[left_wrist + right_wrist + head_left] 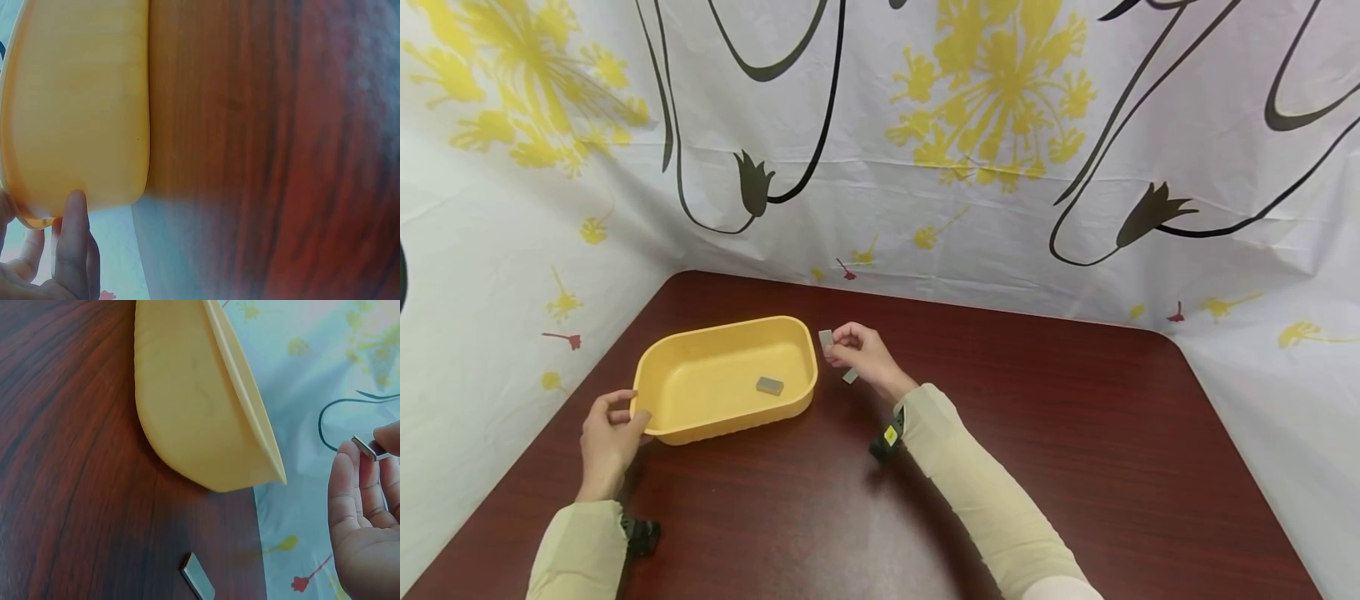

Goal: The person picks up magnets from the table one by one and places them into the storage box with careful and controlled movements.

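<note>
A yellow plastic basin [707,421] stands on the left of the table, with one small grey rectangular block [770,386] lying on its floor. My left hand [610,437] grips the basin's near left rim, thumb over the edge and fingers against the outer wall. Just right of the basin, my right hand [867,357] pinches a second grey block [826,340] between thumb and fingers, raised above the table. Beneath that hand a third grey block [199,576] lies on the table, partly covered by the hand in the head view.
The dark reddish wooden table [1075,433] has rounded far corners. A white cloth [865,225] with yellow and dark flower prints hangs behind it and along the sides. Each wrist wears a small black camera [886,442].
</note>
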### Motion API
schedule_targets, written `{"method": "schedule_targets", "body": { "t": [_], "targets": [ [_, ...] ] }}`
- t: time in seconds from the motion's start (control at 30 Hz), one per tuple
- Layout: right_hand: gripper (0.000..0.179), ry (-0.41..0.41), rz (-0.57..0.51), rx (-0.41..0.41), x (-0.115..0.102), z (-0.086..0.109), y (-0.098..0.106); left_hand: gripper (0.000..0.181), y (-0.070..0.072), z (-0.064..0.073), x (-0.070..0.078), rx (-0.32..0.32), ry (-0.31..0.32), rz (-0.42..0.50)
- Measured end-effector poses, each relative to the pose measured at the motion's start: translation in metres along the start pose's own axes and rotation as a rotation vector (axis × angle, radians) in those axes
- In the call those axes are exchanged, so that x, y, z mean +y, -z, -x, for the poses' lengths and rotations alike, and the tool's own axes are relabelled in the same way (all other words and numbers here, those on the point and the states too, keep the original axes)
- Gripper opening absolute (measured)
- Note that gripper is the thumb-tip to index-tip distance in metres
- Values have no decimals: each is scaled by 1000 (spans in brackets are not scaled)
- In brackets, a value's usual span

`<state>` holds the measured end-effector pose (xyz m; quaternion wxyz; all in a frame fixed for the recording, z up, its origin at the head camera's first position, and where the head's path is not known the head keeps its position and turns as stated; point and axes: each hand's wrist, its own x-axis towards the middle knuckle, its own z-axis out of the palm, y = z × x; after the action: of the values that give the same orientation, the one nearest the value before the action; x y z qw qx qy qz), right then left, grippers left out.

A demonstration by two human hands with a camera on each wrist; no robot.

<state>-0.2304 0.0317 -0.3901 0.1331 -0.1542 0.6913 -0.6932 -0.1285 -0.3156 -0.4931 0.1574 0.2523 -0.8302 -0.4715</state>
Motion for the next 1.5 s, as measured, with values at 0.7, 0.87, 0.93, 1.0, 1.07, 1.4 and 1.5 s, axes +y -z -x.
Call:
{"method": "schedule_targets", "body": {
  "t": [0.7, 0.87, 0.93, 1.0, 1.07, 1.4, 1.5],
  "targets": [
    [16, -63, 87, -89, -21, 9, -26, 36, 2, 7, 11, 3, -9, 14],
    [15, -43, 69, -98, -9, 2, -32, 36, 9, 22, 38, -1, -2, 58],
    [15, -39, 56, -96, -3, -3, -35, 37, 9, 23, 39, -4, 1, 61],
    [15, -43, 43, -92, 2, -6, -38, 36, 8, 20, 33, -15, -7, 53],
    [16, -45, 42, -95, 4, -8, -42, 35, 7, 15, 24, -21, -17, 54],
    [19, -9, 106, -163, -22, 6, -58, 40, 16, 38, 65, -48, 37, 49],
    [20, -22, 122, -165, -24, 7, -61, 38, 15, 36, 63, -34, 30, 64]
  ]
}}
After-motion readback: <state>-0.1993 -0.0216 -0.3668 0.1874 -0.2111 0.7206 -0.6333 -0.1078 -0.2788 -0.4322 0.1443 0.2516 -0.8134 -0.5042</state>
